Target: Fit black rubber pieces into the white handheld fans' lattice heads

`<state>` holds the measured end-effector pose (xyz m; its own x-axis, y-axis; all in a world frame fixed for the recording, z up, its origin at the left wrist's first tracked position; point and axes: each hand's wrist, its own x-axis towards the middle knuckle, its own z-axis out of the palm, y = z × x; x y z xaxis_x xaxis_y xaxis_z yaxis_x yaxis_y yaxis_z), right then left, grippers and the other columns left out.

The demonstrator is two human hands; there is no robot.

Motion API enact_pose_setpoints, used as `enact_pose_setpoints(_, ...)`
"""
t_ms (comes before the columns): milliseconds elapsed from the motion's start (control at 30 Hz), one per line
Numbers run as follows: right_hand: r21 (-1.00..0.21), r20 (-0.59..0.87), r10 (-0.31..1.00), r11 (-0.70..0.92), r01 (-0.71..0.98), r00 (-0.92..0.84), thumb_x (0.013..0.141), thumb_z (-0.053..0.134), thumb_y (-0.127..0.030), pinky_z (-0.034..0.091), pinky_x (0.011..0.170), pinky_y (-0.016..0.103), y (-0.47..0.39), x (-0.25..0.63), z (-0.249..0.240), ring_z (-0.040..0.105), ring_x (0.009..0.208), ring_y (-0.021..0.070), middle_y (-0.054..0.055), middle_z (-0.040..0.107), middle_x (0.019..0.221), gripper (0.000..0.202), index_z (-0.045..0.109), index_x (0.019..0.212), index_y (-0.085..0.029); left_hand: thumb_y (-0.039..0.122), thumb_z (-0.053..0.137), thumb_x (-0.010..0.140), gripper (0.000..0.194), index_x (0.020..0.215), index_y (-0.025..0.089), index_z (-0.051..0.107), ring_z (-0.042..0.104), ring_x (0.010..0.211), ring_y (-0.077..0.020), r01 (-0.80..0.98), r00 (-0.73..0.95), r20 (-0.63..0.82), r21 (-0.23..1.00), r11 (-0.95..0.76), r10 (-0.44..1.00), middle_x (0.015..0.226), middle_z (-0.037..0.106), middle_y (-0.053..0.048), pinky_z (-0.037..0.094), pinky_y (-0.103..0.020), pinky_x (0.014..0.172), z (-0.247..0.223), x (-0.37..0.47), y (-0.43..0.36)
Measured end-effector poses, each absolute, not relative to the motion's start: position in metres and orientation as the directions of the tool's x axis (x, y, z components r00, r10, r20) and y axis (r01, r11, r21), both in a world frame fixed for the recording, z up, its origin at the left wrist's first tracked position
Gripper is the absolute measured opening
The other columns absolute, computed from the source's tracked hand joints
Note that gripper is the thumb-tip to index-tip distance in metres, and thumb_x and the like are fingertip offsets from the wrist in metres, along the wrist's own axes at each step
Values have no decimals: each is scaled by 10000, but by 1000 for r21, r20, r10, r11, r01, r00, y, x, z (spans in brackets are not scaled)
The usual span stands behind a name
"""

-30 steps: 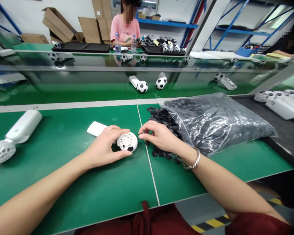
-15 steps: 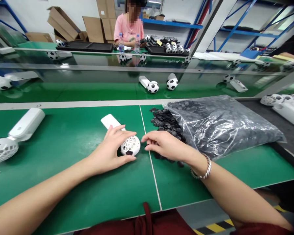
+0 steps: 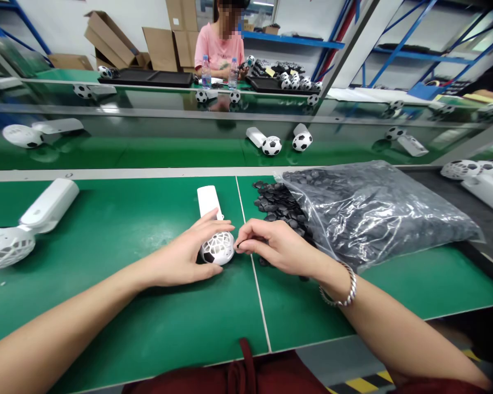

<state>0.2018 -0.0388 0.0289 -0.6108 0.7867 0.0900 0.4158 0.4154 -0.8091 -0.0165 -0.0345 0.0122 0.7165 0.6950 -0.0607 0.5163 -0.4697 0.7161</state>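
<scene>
White football-patterned plastic unit lies mid-counter, long axis toward the far edge, between the hands. Left hand, half-curled, holds its ball end; right hand, just beside, pinches a small black piece.

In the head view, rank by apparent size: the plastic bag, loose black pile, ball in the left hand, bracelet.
1. Plastic bag
2. Loose black pile, partly hidden by the right hand
3. Ball and bracelet: too alike across to rank
</scene>
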Motion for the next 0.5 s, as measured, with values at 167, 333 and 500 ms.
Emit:
enact_pose_setpoints(167,-873,122,780,379,308,-613,786,584,-213,434,665,229,-38,196,19,520,690,100,0,587,753,67,596,751,-157,414,607,747,586,1251,220,380,63,1346,-262,525,658,-5,720,-454,753,1375,349,-62,181,-462,1080,6,-9,-37)
enact_pose_setpoints(333,-883,140,796,369,289,-589,776,587,-175,424,677,222,-38,192,12,513,674,88,-12,592,730,48,602,738,-149,399,555,789,479,1206,218,407,75,1343,-269,528,632,11,726,-441,775,1332,399,-60,181,-466,1078,5,-4,-41)
enact_pose_setpoints(500,-902,132,834,325,283,-536,739,628,-181,413,645,217,-37,189,7,496,651,83,-23,569,704,76,572,695,-154,254,520,795,362,1141,204,428,44,1346,-253,521,606,44,732,-439,794,1269,447,-60,169,-449,1086,4,0,-44)
